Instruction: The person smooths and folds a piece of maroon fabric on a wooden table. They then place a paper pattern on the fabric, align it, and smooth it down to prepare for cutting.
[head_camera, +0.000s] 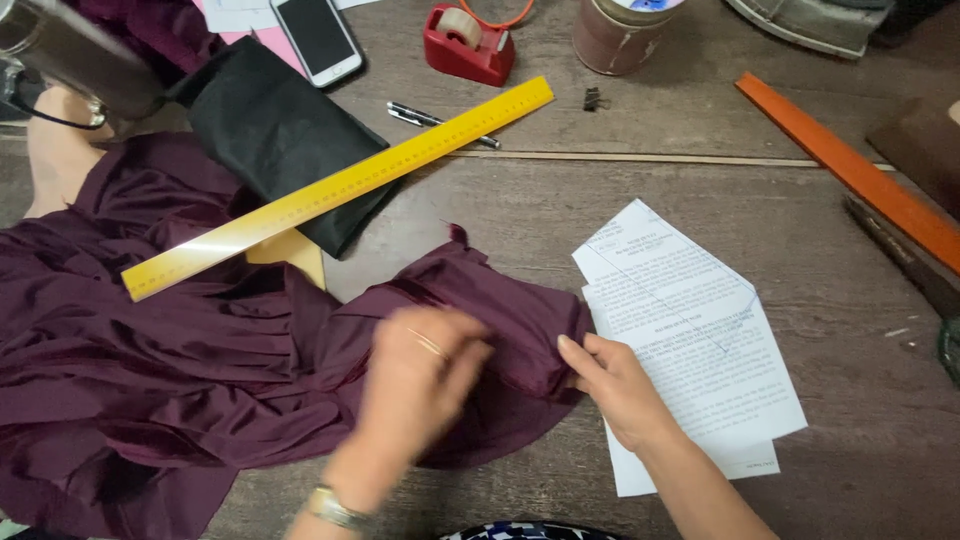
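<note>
Head view, scanning left to right:

1. Maroon fabric (170, 380) is lying bunched and wrinkled across the left half of the wooden table (860, 440), with a folded edge reaching toward the centre.
2. Yellow ruler (330, 190) is resting diagonally, its lower end on the fabric and its upper end on the bare table (crossing a piece of black cloth (275, 135) on the way).
3. White phone (316, 38) is lying face up at the top edge, just beside the black cloth.
4. Left hand (425, 375) is pressing down on the maroon fabric near its folded edge; fingers are curled loosely together over the cloth, a ring showing on one finger and a watch at the wrist. The hand is blurred, so I cannot tell whether it is pinching anything.
5. Red tape dispenser (468, 45) and a black pen (440, 122) are sitting above the ruler's upper end.
6. Right hand (615, 385) is gripping the right tip of the folded fabric, with the thumb on top and the fingers tucked under it (pinching the cloth edge).
7. Printed paper sheets (700, 370) are lying just right of that hand, overlapping, touching the fabric's tip.
8. Orange wooden strip (850, 165) is lying diagonally at far right, well apart from both hands.
</note>
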